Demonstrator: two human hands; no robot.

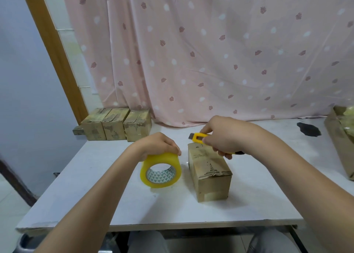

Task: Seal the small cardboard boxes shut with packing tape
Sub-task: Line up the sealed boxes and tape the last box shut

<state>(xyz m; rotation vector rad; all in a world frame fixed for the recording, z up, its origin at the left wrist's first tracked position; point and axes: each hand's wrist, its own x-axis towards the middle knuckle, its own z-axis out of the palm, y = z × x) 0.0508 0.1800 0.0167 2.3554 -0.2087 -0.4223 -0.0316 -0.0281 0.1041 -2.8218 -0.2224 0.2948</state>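
Head view: the white tabletop (95,199) fills the lower middle of the frame. Its near edge runs across the bottom, its left edge slants up toward the upper left, and a pink curtain (210,51) hangs along its far edge. Bare surface lies open in front of and to the left of the hands, and also at the right of the frame between the right forearm and a large carton (339,143) cut off by the right edge.

One small cardboard box (209,173) stands just right of centre, well in from every edge. It is brown and worn, its top flaps folded down, with torn, ragged paper along the seam and glossy tape over the top. Three more boxes (116,126) sit touching in a row at the far left corner, against the curtain; their tops look scuffed and taped.

One roll of yellow tape (161,171) stands on its edge just left of the box, apart from it. The left hand (157,145) rests on top of the roll, its grip curled over the rim. The right hand (222,136) has its grip closed around one yellow utility knife (199,138), held above the far end of the box, blade end pointing left. A dark patch (308,129) marks the tabletop at upper right.
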